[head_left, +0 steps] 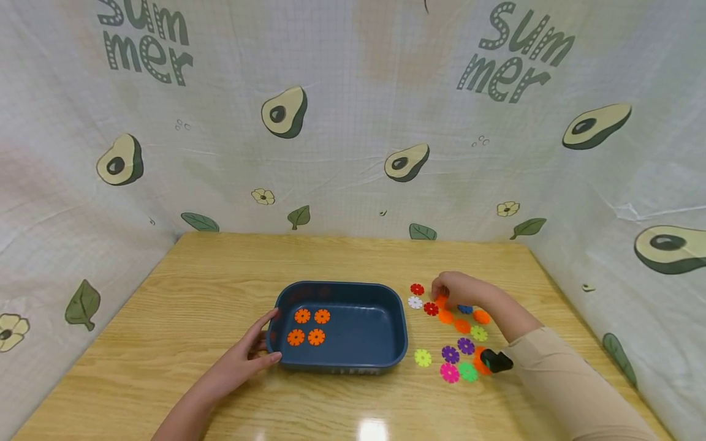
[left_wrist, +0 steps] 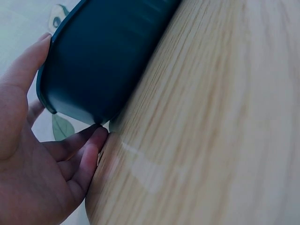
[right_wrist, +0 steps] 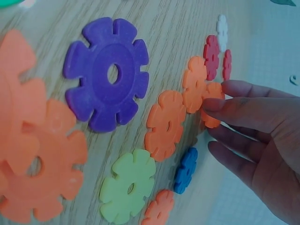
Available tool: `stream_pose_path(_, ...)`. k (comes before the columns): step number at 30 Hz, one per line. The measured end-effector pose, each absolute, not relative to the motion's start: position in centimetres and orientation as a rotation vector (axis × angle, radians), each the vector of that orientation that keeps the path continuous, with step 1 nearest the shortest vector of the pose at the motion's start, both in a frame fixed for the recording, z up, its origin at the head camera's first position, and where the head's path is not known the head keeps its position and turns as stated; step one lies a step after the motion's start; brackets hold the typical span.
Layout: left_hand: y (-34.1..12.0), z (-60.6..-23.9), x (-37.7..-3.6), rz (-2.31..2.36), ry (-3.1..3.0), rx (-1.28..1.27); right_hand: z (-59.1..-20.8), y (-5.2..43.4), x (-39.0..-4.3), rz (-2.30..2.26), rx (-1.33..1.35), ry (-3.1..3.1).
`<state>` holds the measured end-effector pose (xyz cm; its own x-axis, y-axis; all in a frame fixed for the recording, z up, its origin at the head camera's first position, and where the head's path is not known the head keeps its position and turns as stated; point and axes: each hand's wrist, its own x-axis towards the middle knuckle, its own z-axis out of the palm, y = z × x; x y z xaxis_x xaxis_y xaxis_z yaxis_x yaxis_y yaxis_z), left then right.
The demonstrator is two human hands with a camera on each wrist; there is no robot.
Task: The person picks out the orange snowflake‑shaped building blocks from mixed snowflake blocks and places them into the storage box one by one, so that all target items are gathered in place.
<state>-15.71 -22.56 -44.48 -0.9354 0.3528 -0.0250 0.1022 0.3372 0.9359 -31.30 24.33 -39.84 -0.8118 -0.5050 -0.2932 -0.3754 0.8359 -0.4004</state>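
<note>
A dark blue rectangular tray (head_left: 353,366) stands on the table with several orange notched plastic discs (head_left: 316,337) lying flat in its left part. My left hand (head_left: 250,355) rests against the tray's left end, thumb at the near corner and index finger along the side. In the left wrist view its other fingers bend in by the tray's base. To the right of the tray, my right hand (head_left: 460,289) pinches an orange notched disc (right_wrist: 213,112) between thumb and fingers, close over the table. Beside it lie more orange discs (right_wrist: 166,124) and a blue disc (right_wrist: 186,170).
Loose discs spread over the wooden table (head_left: 331,407) at right: red (head_left: 417,289), white (head_left: 415,302), purple (head_left: 450,354), pink (head_left: 449,372), green (head_left: 468,372) and yellow-green (head_left: 423,358). A black object (head_left: 496,361) shows by the right sleeve. Printed cloth (head_left: 353,184) surrounds the table.
</note>
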Motion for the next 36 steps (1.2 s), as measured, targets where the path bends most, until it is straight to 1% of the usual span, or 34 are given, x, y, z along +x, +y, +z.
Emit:
stream_pose_path(11,-22.5,-44.6,-15.7,1.66,2.365,0.45,-39.7,24.2,-31.2,-0.448,-0.721,2.647)
stream_pose_path(17,-22.5,-44.8,-15.7,1.658,2.368,0.404,-39.6,24.0,-31.1,-0.445,-0.727,2.643)
stream_pose_path(22,-22.6,-44.8,-15.7,1.654,2.372,0.456,-39.5,23.9,-30.8,-0.45,-0.715,2.634)
stream_pose_path(29,-22.4,-44.9,-15.7,1.651,2.365,0.406,-38.9,23.6,-30.5,-0.415,-0.694,2.643)
stream_pose_path(36,-22.5,-45.0,-15.7,1.639,2.388,0.412,-37.5,22.9,-30.3,-0.395,-0.759,2.659)
